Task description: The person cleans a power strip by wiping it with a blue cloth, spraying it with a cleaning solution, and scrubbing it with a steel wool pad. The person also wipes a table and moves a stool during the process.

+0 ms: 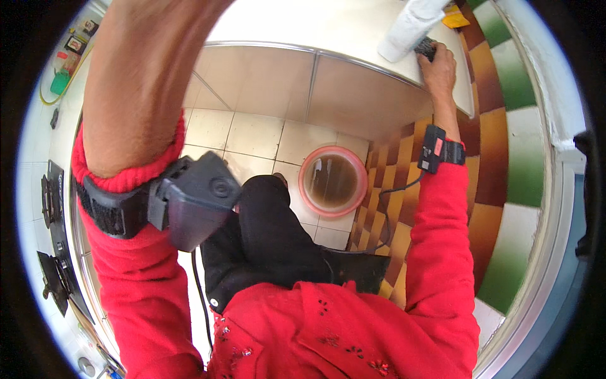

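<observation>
My right hand (440,69) is at the far right end of the white counter (303,22), its fingers closed around a small dark, rough-textured pad (426,48). Right beside that pad, a white cylindrical object (409,31) leans at a slant on the counter; its exact kind is not clear. My left forearm (136,82) reaches up and out past the top edge, so the left hand and anything in it are hidden. Both arms wear red sleeves with black devices strapped at the wrists.
A pink basin (305,189) of murky brown water stands on the tiled floor below the counter. Yellow packaging (455,17) lies at the back right, against a checkered tile wall (489,145). A black stove (57,234) is at the left. A cable (383,215) hangs from my right wrist.
</observation>
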A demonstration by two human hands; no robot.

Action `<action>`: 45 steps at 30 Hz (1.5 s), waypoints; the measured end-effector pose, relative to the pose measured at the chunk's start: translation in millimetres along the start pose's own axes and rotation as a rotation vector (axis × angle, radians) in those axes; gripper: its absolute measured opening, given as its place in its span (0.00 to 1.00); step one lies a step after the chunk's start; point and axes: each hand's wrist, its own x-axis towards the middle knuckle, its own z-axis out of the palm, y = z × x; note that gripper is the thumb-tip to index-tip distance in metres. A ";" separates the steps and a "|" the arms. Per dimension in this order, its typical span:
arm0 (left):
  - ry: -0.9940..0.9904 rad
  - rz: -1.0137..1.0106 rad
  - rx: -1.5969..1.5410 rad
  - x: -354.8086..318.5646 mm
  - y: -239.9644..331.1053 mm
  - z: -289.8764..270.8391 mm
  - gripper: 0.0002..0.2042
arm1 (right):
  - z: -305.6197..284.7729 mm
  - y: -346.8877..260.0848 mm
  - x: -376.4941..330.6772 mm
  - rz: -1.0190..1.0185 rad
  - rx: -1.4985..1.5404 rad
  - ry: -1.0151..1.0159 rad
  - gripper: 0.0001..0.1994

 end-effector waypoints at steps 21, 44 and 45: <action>0.426 -0.991 0.013 -256.6 -190.2 -161.0 0.21 | 188.1 -94.8 -248.4 0.464 0.529 -0.779 0.19; 0.650 -1.847 -0.137 -549.7 -188.9 -151.9 0.16 | 522.3 -3.9 -393.8 -0.383 -0.359 -1.241 0.13; 0.643 -1.867 -0.145 -549.5 -189.7 -151.8 0.15 | 529.7 3.6 -403.9 -0.400 -0.424 -1.255 0.13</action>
